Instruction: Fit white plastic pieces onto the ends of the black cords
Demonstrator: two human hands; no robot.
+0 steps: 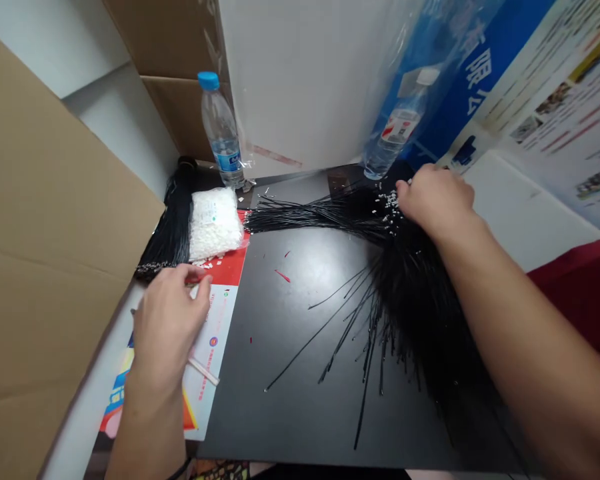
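Observation:
My left hand is over the printed sheet at the left, its fingers curled and thumb close to the forefinger; whatever is between them is hidden. Just beyond it lies a clear bag of small white pieces, with a few loose ones at its near edge. A thin white stick shows from under this hand; whether it is held or lying there, I cannot tell. At the right, my right hand reaches over a pile of black wires beside some white wire ends. Its fingers are bent and their tips mostly hidden.
Two water bottles, one blue-capped and one white-capped, stand at the back. Another black wire bundle lies at the far left. A cardboard panel borders the left side. Red scraps lie on the dark table.

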